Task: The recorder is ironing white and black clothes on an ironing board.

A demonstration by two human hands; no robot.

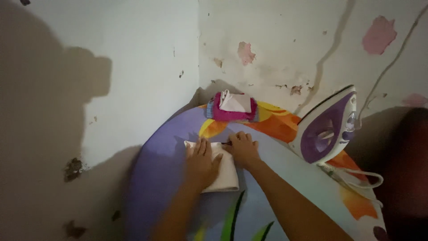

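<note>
I look down from the head camera onto an ironing board (160, 178) with a purple, orange and green cover, pushed into a wall corner. Near the middle of the frame lies one small pale cloth (225, 174), folded, its long axis running from the upper left towards the lower right of the board. My left hand (201, 163) lies open and flat on top of it, palm down, pressing its left half. My right hand (243, 148) sits just beside, at the cloth's upper right edge, fingers curled onto that edge; I cannot tell whether it pinches the fabric. Both hands touch the cloth, the left covering more. At the upper middle, against the wall, is one stack of folded cloths (232, 107), pink with a pale piece on top. At the right stands one purple and white iron (327, 127), upright on its heel, its cord trailing towards the lower right.
</note>
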